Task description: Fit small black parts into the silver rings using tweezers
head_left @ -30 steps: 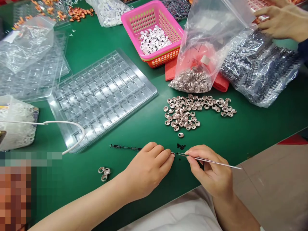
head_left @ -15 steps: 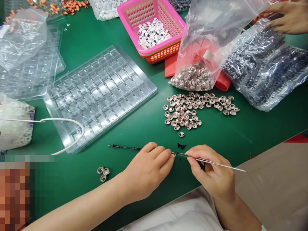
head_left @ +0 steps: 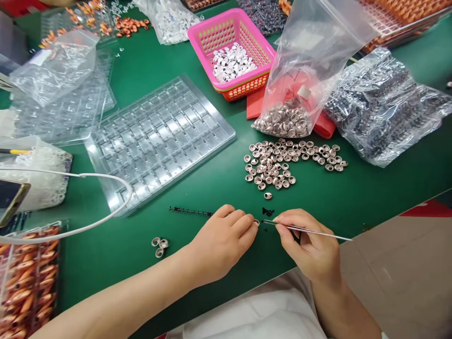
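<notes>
My left hand (head_left: 222,242) rests on the green table, its fingertips pinched on a small metal cup (head_left: 256,222). My right hand (head_left: 305,247) grips thin metal tweezers (head_left: 307,230), whose tip points left at that cup. A few tiny black beads (head_left: 267,211) lie just beyond the tweezers' tip. A black sprue strip (head_left: 190,212) lies left of my left hand. Three metal cups (head_left: 159,246) sit apart near my left forearm. A heap of loose metal cups (head_left: 282,162) is spread on the table beyond my hands.
A clear plastic bag of metal cups (head_left: 293,113) stands behind the heap. A pink basket (head_left: 229,56) holds white parts. A clear compartment tray (head_left: 158,136) lies to the left, a bag of black strips (head_left: 388,108) at right, a white cable (head_left: 88,221) at left.
The other person's hand at the top right has left the view. The camera shifted a little; my hands keep the same pose at the cup.
</notes>
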Demonstrator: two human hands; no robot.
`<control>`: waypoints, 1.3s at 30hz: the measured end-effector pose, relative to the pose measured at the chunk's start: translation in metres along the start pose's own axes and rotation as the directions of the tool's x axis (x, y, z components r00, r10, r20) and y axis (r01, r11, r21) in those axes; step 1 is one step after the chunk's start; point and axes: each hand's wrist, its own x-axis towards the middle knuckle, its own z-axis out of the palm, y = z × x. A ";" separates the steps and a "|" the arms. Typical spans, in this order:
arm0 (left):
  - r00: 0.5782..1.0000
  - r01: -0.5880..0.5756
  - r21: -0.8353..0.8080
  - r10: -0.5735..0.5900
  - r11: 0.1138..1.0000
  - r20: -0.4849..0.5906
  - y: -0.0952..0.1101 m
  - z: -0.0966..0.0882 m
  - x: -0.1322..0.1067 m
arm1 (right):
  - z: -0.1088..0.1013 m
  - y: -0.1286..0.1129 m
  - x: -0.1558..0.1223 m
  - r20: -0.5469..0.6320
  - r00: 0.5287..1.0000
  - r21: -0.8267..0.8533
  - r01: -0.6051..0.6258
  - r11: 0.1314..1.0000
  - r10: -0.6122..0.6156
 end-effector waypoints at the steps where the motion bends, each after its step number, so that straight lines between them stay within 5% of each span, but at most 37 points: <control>1: 1.000 0.006 -0.003 -0.006 1.000 -0.013 0.000 0.001 0.000 | 0.000 0.000 0.000 0.003 1.000 -0.004 -0.001 1.000 0.001; 21: 0.960 0.273 -0.159 -0.279 0.949 -0.021 0.007 -0.001 0.008 | -0.002 0.004 -0.003 -0.025 0.999 0.048 -0.037 0.998 0.038; 32: 0.983 0.136 0.077 -0.125 0.988 -0.136 0.013 0.001 -0.011 | 0.000 0.003 -0.003 -0.286 0.934 0.322 -0.119 0.939 0.216; 39: 0.956 0.132 0.058 -0.112 0.990 -0.271 0.013 0.006 -0.007 | -0.002 0.013 -0.005 -0.268 0.922 0.426 -0.146 0.893 0.278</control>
